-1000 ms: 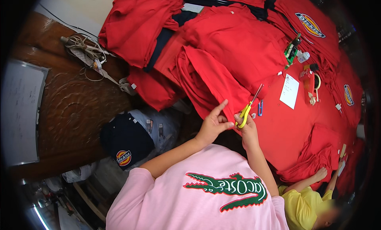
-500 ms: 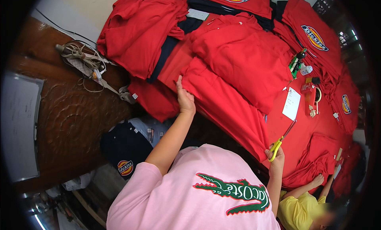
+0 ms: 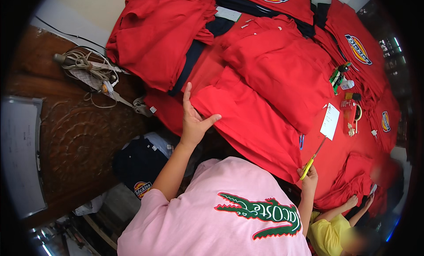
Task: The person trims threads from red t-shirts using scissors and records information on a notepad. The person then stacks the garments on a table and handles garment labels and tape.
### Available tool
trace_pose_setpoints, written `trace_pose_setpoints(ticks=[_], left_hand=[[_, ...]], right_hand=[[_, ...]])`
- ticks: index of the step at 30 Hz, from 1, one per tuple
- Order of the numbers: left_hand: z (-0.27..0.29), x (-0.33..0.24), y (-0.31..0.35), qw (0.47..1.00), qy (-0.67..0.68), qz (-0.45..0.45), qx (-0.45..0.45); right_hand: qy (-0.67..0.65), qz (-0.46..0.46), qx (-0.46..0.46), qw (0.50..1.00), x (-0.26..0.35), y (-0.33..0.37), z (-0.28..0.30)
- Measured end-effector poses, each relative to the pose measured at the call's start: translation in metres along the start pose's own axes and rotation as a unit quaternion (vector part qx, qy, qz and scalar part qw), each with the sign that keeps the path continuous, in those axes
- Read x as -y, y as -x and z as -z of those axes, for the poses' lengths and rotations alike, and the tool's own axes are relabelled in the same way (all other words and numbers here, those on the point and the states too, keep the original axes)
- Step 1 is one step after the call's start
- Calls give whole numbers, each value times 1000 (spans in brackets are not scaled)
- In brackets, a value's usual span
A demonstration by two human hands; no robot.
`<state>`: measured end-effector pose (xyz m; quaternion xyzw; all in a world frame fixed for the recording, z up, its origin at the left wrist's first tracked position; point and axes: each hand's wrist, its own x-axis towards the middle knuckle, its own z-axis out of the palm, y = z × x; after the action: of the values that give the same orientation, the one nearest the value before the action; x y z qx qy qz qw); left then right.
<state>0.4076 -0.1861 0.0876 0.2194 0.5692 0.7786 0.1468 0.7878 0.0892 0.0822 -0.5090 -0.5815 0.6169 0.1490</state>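
Note:
My left hand (image 3: 194,121) is at the left end of a folded red garment (image 3: 251,116) near the table's front edge. Its fingers point up and its thumb is spread toward the cloth; nothing shows in its grip. Lower right, my right hand (image 3: 310,177) is closed on a pair of yellow-handled scissors (image 3: 308,167), their blades pointing up and away over the red tabletop. That hand is beside the garment's right corner; whether it also pinches the cloth I cannot tell. A heap of red cloth (image 3: 278,66) lies just behind the folded garment.
Piles of red garments (image 3: 159,39) cover the far side. A white paper (image 3: 330,122), a blue pen-like item (image 3: 301,142), a white bottle (image 3: 347,84) and a tape roll (image 3: 358,111) are at right. A co-worker in yellow (image 3: 329,234) handles red cloth there. Bundled cords (image 3: 88,63) are at left.
My left hand has shifted left and nearer me, its thumb now spread away from its fingers. The folded garment's left end has moved, and the blue item shows more. The scissors stay in my right hand.

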Motion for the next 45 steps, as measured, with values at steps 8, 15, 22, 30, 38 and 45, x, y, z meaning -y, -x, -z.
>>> trace_pose_setpoints(ticks=[8, 15, 22, 30, 38, 45], left_hand=[[-1, -29, -10, 998, 49, -11, 49], [33, -24, -31, 996, -14, 81, 21], [3, -69, -189, 977, -50, 158, 133], [-64, -54, -191, 964, -72, -54, 252], [53, 118, -37, 919, -225, 198, 256], [6, 112, -7, 820, -399, -5, 409]], right_hand=[[50, 5, 26, 998, -1, -10, -30], [35, -73, 48, 996, -3, -3, -38], [-334, 139, 58, 930, 84, -98, -22], [-384, 291, -74, 873, 118, -107, 7], [-63, 79, -244, 965, -87, -37, -27], [260, 50, -269, 926, -99, -21, -84]])
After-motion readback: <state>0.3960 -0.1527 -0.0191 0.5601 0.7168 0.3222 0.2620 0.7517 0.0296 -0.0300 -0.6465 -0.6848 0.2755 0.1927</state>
